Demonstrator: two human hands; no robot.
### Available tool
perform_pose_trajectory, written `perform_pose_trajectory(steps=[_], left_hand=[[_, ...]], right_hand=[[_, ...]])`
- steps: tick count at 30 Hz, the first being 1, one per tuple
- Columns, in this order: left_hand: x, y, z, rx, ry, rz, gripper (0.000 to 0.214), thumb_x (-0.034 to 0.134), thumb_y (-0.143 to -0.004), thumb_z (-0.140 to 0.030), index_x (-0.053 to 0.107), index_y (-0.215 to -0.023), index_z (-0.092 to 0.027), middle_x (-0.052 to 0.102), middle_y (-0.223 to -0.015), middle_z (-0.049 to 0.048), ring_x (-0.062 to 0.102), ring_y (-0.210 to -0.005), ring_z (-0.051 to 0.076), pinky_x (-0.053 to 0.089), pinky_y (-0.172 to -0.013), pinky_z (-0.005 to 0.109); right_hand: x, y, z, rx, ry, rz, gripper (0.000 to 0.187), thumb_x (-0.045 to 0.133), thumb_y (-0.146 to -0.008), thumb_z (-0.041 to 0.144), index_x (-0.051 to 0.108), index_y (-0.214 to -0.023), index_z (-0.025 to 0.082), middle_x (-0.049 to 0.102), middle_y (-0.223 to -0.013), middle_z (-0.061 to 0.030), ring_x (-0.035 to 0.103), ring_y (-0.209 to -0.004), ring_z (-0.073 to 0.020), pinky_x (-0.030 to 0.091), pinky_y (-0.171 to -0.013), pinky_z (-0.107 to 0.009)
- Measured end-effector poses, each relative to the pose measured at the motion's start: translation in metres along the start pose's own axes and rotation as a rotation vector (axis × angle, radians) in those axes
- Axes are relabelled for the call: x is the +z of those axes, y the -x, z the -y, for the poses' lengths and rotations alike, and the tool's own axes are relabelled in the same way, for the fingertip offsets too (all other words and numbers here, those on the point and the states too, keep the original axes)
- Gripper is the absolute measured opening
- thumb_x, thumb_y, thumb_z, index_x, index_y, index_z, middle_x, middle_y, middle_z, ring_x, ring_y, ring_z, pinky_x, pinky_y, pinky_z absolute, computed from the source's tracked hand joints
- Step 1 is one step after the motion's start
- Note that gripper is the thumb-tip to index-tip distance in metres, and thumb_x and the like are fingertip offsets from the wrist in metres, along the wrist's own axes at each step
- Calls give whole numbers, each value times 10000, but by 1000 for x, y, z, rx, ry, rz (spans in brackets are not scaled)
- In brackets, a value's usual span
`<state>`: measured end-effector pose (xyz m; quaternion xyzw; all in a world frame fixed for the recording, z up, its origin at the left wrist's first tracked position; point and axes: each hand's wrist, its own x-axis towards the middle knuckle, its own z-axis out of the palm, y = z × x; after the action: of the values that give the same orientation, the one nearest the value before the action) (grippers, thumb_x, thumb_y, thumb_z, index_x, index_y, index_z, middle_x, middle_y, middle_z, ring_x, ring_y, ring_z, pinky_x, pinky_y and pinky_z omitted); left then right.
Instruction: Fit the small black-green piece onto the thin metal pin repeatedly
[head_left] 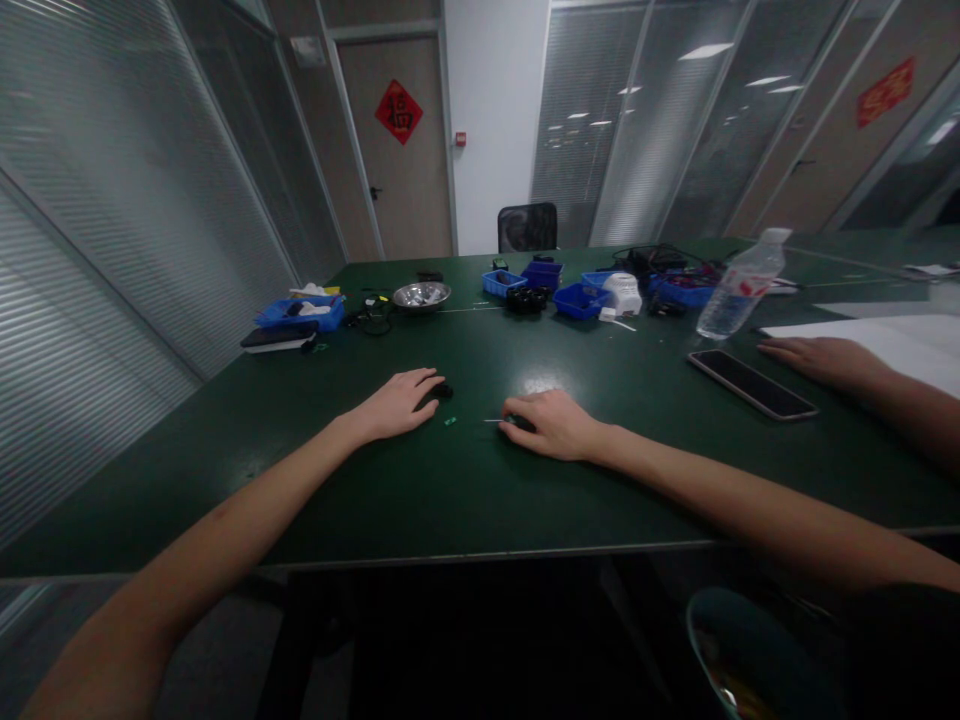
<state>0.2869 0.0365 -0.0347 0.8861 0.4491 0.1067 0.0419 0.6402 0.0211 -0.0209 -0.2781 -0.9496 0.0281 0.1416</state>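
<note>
My left hand (399, 402) lies on the green table (300, 480) with its fingers curled over a small black object (442, 391) that I cannot make out. My right hand (550, 422) rests closed on a thin tool (501, 421) whose metal tip points left; its dark handle is partly hidden under my fingers. A tiny green part (450, 421) lies on the table between the two hands.
Another person's hand (821, 358) lies flat at the right beside a phone (752, 384) and a water bottle (739, 285). Blue bins (579, 300), a metal bowl (421, 295), cables and a white sheet (892, 340) sit farther back. A chair (528, 227) stands behind the table.
</note>
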Motion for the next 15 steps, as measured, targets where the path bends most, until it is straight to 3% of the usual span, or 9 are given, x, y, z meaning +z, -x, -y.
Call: perform_pose_trajectory(steps=[4, 8, 10, 15], left_hand=[[-2, -1, -2, 1, 54, -22, 580, 491, -1091, -510, 556, -1574, -197, 479, -1673, 149, 437, -1548, 329, 322, -1283, 530], [-5, -4, -10, 19, 178, -63, 320, 577, -1041, -448, 698, -1211, -206, 570, -1580, 118, 512, -1472, 314, 395, -1235, 530], [-6, -4, -14, 18, 206, -65, 266, 608, -1019, -446, 685, -1093, -202, 583, -1560, 121, 522, -1453, 326, 408, -1218, 548], [-7, -3, -20, 23, 184, -32, 232, 666, -973, -421, 643, -1029, -197, 591, -1552, 131, 530, -1434, 347, 413, -1197, 566]], right_hand=[[0, 0, 0, -3, -6, 4, 331, 493, -1111, 466, 685, -1117, 197, 750, -934, -53, 609, -714, -169, 319, -640, -310], [-2, 0, 1, -4, -12, 9, 329, 497, -1109, 462, 687, -1124, 194, 748, -938, -55, 611, -714, -169, 331, -645, -308], [-2, 0, 2, -9, -12, 10, 328, 495, -1110, 458, 686, -1126, 191, 747, -935, -55, 609, -710, -168, 337, -651, -309], [-3, 0, 2, -4, -4, 17, 336, 487, -1113, 464, 684, -1132, 192, 755, -952, -58, 615, -724, -171, 328, -649, -308]])
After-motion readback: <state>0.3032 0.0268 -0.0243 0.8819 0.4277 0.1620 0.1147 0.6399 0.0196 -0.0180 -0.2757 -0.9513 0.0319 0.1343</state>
